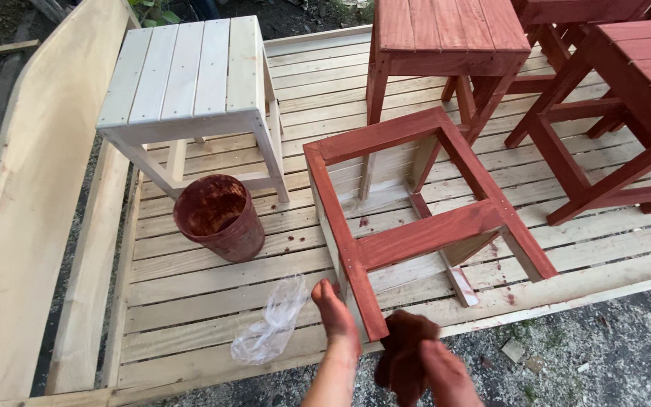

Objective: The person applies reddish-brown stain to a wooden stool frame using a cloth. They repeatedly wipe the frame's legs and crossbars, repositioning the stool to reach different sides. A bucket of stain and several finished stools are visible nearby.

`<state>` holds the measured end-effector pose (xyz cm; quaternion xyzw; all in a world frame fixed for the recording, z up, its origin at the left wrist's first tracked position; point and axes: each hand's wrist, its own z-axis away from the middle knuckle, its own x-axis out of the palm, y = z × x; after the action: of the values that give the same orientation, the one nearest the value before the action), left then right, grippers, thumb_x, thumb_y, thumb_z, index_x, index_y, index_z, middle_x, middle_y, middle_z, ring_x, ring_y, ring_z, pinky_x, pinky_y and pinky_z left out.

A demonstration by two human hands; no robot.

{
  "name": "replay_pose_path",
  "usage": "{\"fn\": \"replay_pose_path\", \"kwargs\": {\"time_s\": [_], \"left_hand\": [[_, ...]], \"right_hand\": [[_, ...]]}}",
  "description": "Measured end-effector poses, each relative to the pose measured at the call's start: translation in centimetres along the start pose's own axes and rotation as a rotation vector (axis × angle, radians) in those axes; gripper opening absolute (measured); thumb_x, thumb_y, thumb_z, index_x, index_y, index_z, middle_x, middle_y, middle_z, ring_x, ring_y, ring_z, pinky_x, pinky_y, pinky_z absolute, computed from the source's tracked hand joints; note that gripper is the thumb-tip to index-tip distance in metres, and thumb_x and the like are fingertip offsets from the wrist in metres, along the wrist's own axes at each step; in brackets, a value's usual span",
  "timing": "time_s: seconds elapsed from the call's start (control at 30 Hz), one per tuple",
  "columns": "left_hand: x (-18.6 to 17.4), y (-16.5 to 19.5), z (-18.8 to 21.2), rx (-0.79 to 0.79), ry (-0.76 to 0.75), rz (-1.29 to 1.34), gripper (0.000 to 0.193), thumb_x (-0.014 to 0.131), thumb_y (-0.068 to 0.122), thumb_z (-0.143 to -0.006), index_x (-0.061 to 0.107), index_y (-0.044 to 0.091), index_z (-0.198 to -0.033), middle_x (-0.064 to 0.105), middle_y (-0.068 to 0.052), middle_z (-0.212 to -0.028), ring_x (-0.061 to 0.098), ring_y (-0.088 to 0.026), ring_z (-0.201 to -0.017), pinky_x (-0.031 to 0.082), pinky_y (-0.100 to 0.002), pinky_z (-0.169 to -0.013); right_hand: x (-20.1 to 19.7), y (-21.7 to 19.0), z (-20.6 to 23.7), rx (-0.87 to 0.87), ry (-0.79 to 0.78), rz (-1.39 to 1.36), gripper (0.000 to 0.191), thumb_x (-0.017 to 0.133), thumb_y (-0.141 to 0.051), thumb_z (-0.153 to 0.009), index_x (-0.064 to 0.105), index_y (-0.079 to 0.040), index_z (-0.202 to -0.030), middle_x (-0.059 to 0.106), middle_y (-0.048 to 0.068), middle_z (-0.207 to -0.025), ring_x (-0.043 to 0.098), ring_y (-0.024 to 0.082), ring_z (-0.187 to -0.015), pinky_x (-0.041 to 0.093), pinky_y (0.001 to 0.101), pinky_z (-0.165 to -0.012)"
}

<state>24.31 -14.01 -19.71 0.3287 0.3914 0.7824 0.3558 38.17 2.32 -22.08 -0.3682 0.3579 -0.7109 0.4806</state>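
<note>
Left hand (337, 313): stain-smeared, fingers pressed together, resting against the upturned stool's (416, 211) red slatted leg.
Right hand (435, 369): gripping a soaked dark rag (404, 354).
Bucket (218, 217): round, stain-crusted.

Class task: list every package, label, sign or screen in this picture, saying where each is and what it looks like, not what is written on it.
Clear plastic bag: crumpled and empty, lying on the pale wooden slats beside the left hand.
Stained red-brown pot: round and open, standing below the unpainted stool.
No labels, signs or screens show.
</note>
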Motion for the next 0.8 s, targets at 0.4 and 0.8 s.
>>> {"fn": "replay_pose_path", "kwargs": {"time_s": [0.4,0.8], "left_hand": [[3.4,1.3,1.1,0.141,0.113,-0.343,0.061,0.045,0.05,-0.096,0.056,0.005,-0.135,0.054,-0.019,-0.139,0.053,-0.034,-0.126,0.041,-0.044,-0.107],[3.0,1.7,1.9,0.224,0.081,-0.58,0.078,0.033,0.063,-0.097,0.033,0.011,-0.156,0.035,-0.017,-0.161,0.033,-0.037,-0.148,0.027,-0.049,-0.118]], "right_hand": [[7.5,-5.1,-2.6,-0.06,-0.225,0.163,0.066,0.054,-0.033,-0.1,0.03,-0.011,-0.157,0.044,0.001,-0.159,0.036,0.01,-0.146,0.029,0.0295,-0.117],[10.4,-9.5,-8.2,0.359,-0.198,-0.409,0.052,0.041,-0.036,-0.106,0.062,0.003,-0.135,0.07,0.022,-0.129,0.066,0.034,-0.113,0.052,0.0442,-0.098]]}}
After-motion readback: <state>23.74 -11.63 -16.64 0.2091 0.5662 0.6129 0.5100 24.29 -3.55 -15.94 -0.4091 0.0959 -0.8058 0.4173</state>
